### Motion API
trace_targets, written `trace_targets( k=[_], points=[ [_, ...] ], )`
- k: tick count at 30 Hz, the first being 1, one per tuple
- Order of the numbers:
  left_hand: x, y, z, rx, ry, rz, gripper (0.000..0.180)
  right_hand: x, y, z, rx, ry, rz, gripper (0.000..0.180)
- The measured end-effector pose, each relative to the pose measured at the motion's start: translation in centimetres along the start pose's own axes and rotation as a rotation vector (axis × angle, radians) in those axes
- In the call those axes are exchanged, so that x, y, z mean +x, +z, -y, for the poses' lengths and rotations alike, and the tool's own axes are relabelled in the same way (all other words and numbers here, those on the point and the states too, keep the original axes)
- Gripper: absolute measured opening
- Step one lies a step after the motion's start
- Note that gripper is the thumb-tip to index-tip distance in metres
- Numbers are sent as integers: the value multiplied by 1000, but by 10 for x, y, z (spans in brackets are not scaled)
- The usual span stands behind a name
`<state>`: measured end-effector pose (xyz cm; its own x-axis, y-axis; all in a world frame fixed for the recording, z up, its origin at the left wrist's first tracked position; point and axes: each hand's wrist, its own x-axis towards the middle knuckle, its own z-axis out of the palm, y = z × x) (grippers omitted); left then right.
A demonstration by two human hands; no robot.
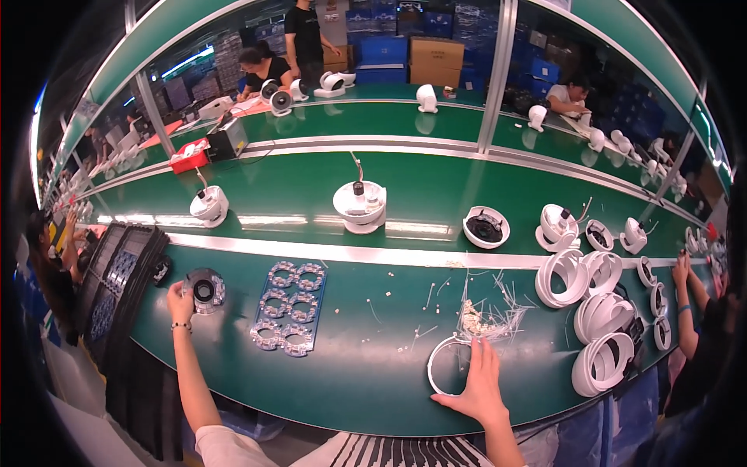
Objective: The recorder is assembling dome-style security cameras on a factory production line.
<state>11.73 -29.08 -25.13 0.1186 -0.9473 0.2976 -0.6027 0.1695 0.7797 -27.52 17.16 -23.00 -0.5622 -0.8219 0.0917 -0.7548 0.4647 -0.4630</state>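
At the left of the green bench, my left hand [179, 305] is closed at the near-left edge of a round lens module [216, 296], dark in the middle with a pale board around it. Front right of centre, my right hand [480, 387] curves around a thin white plastic ring [433, 364], thumb near its lower edge and fingers over its far right side. The ring lies on the bench. Just beyond it spreads a pile of thin white strips and small pale pieces [489, 317]. A panel of ring-shaped circuit boards [289, 308] rests between my hands.
White housing rings [562, 278] are stacked at the right. Black trays [117, 272] stand at the left edge. Beyond a metal rail, a conveyor carries white camera housings [360, 206] and a white dome part [486, 226]. Another person's arm [685, 311] reaches in at far right.
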Motion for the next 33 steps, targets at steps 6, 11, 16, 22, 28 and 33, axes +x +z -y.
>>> trace_targets(
  k=[6, 11, 16, 22, 28, 33],
  points=[
    [-116, 35, -145, -933, 35, 510, 36, 8, -9, 10, 364, -123, -249, 116],
    [-239, 88, -210, -932, 46, 841, 39, 25, -6, 49, 805, -248, -310, 116],
    [-284, 118, -227, -1080, 2, 965, 36, 43, -9, 71, 497, -378, -296, 110],
    [-281, 108, -230, -1617, -682, 1554, 66, 37, -6, 66, 529, -399, -270, 112],
    [-278, 121, -217, -1544, -714, 1564, 62, 35, -6, 67, 578, -390, -223, 116],
    [-279, 118, -228, -1678, -763, 1608, 61, 33, 4, 61, 977, -309, -245, 119]
  ],
)
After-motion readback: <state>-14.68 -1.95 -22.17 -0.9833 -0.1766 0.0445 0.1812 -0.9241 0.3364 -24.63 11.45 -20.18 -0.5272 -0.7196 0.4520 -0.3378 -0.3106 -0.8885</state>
